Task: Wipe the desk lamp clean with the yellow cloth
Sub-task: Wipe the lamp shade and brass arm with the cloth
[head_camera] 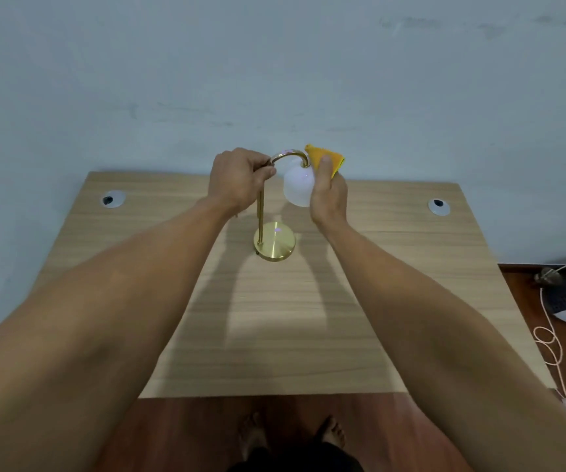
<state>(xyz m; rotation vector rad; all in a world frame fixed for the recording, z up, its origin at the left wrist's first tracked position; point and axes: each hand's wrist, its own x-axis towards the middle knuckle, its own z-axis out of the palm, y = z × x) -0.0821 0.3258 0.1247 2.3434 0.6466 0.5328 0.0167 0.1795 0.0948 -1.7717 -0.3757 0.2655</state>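
1. I see the lamp (pixel 260 212) standing upright at the middle of the wooden bench (pixel 274 318), its round brass base (pixel 274 241) flat on the top.
2. My left hand (pixel 239 180) has its fingers (pixel 268 170) clamped round the stem where it starts to curve.
3. My right hand (pixel 329 195) presses the folded yellow cloth (pixel 326 158) against the far right side of the white shade (pixel 298 187), thumb on top, fingers closed on the cloth.
4. Cables (pixel 550 338) lie on the floor to the right of the bench.
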